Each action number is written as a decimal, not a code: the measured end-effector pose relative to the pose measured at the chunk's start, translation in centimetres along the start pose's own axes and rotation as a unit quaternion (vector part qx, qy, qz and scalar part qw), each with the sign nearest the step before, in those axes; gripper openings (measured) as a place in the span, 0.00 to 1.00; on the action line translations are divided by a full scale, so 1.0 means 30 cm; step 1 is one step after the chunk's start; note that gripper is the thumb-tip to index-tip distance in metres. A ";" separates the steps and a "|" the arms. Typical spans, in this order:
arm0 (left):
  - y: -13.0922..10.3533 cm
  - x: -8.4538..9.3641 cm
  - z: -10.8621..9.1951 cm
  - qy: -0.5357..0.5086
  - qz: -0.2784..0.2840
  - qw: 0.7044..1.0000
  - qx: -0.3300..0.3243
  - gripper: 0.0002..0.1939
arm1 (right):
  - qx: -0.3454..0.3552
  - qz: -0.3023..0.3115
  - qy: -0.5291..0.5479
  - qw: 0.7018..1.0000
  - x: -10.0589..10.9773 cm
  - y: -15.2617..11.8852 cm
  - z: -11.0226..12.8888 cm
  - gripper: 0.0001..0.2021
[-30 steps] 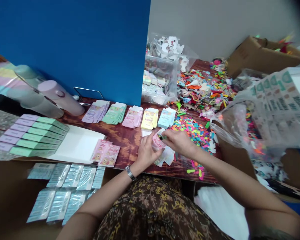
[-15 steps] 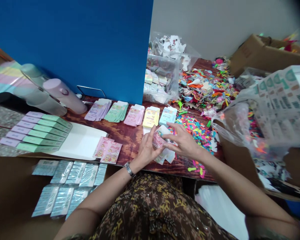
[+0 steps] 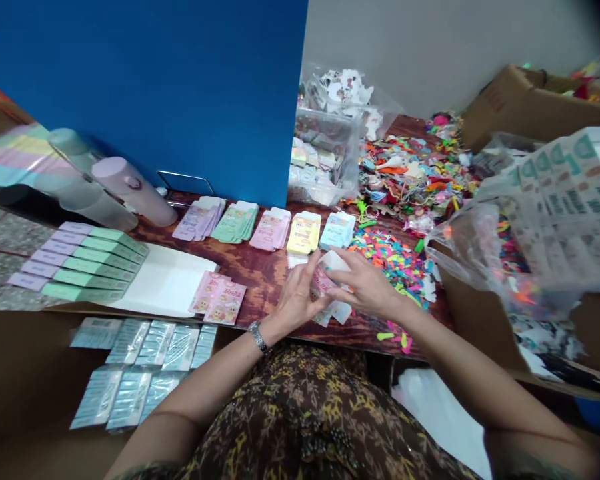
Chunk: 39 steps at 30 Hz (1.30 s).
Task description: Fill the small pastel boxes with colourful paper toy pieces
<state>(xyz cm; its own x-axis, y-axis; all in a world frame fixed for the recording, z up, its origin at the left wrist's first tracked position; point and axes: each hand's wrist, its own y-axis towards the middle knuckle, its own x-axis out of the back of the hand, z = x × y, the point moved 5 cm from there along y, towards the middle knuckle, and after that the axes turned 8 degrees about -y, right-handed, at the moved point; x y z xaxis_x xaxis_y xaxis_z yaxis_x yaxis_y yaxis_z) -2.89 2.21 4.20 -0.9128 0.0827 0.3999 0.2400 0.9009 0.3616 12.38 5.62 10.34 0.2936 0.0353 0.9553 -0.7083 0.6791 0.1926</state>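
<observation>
A small pink printed card box point(image 3: 321, 285) is held between my two hands, its white flap raised at the top. My left hand point(image 3: 296, 295) grips its left side with thumb and fingers; a metal watch circles that wrist. From the other side, the fingers of my right hand point(image 3: 367, 283) close on the box by the flap, covering part of it. Pale printed cards point(image 3: 339, 311) lie on the table beneath. Just beyond my hands are a yellow box stack point(image 3: 304, 233) and a light blue box stack point(image 3: 337, 231).
Purple point(image 3: 199, 219), green point(image 3: 235, 222) and pink point(image 3: 271, 229) flat box stacks continue the row leftward. Two pink boxes point(image 3: 225, 301) lie near the table edge, beside filled purple and green boxes point(image 3: 87, 263). Colourful small pieces point(image 3: 395, 263) spread right. A carton below holds wrapped blue packs point(image 3: 130, 393).
My right fingers have moved closer in on the pink box and its flap. The whole view has shifted slightly; the stacks stay in place.
</observation>
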 end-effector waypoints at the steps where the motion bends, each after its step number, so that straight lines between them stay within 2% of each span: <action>1: 0.000 0.000 0.000 -0.001 0.000 1.000 -0.002 0.48 | 0.006 0.014 -0.001 1.000 -0.009 -0.001 0.004 0.18; 3: -0.002 0.001 0.004 0.001 0.000 1.000 0.001 0.47 | 0.010 0.017 0.034 0.999 -0.007 -0.006 0.004 0.17; 8: -0.011 0.010 0.010 0.002 -0.004 1.000 0.006 0.41 | -0.014 -0.054 0.139 0.989 0.045 -0.033 -0.015 0.11; 11: -0.012 0.012 -0.001 -0.002 -0.010 1.000 -0.002 0.34 | -0.062 -0.091 0.159 0.981 0.032 -0.040 -0.003 0.10; 13: -0.011 0.013 -0.013 -0.002 -0.011 1.000 -0.014 0.32 | -0.116 -0.112 0.184 0.970 0.007 -0.045 0.008 0.12; 16: -0.011 0.014 -0.030 0.007 -0.007 0.999 -0.035 0.33 | -0.183 -0.134 0.247 0.942 -0.027 -0.054 0.023 0.21; 20: -0.016 0.020 -0.041 0.022 -0.021 0.998 -0.053 0.38 | -0.173 -0.147 0.262 0.938 -0.019 -0.050 0.042 0.11; 22: -0.019 0.022 -0.040 0.026 -0.029 0.998 -0.051 0.39 | -0.167 -0.133 0.294 0.932 -0.015 -0.040 0.046 0.08; 27: -0.026 0.019 -0.031 0.024 -0.033 0.999 -0.035 0.37 | -0.225 -0.116 0.415 0.874 -0.037 -0.023 0.032 0.09; 30: -0.029 0.016 -0.025 0.028 -0.037 0.999 -0.017 0.41 | -0.265 -0.116 0.441 0.850 -0.060 -0.024 0.025 0.11; 32: -0.028 0.012 -0.026 0.035 -0.026 0.999 -0.005 0.44 | -0.281 -0.117 0.411 0.859 -0.066 -0.026 0.026 0.09; 34: -0.025 0.009 -0.032 0.049 -0.011 0.999 0.005 0.44 | -0.276 -0.133 0.344 0.888 -0.056 -0.028 0.035 0.07; 37: -0.024 0.009 -0.038 0.106 0.008 0.994 0.031 0.47 | -0.224 -0.162 0.239 0.931 -0.031 -0.029 0.070 0.07; 39: -0.026 0.010 -0.038 0.167 0.023 0.984 0.050 0.48 | -0.195 -0.172 0.206 0.943 -0.027 -0.033 0.095 0.09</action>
<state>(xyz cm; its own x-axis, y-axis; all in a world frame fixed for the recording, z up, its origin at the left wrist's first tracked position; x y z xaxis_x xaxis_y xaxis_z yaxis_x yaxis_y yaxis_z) -2.97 1.05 5.00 -0.7379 -0.0052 0.6749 0.2300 0.9382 0.2588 11.03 2.84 10.02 0.7443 -0.0094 0.6677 -0.2586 0.9178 0.3012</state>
